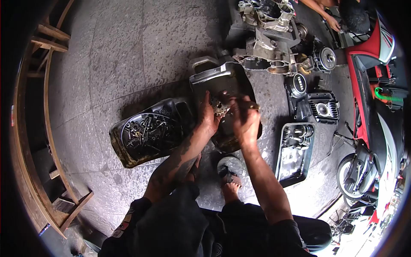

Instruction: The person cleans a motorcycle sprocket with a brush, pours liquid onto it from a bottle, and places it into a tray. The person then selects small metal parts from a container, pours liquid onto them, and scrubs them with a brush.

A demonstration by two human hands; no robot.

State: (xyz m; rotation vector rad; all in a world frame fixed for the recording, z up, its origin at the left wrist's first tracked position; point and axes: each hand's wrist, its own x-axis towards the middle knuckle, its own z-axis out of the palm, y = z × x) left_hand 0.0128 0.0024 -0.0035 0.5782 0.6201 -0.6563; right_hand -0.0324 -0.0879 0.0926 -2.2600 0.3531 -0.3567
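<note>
Over a dark oil-stained pan [200, 89], my left hand [208, 118] is closed on a toothed metal gear [219, 107]. My right hand [245, 124], smeared by motion, is wrapped round a short dark tool [252, 106] with a tan end, right beside the gear. Blur hides the tool's working end, so I cannot tell its kind or whether it touches the gear. Left of the pan, a black container [117, 150] holds many loose bolts and small metal parts [147, 130].
Engine casings [267, 51] lie at the upper right, below another person's hand [333, 23]. A Yamaha-marked cover [299, 84], a cylinder [324, 108] and a metal tray [295, 165] with gears are at right. A red-white motorcycle [357, 85] stands far right, a wooden frame [47, 128] left.
</note>
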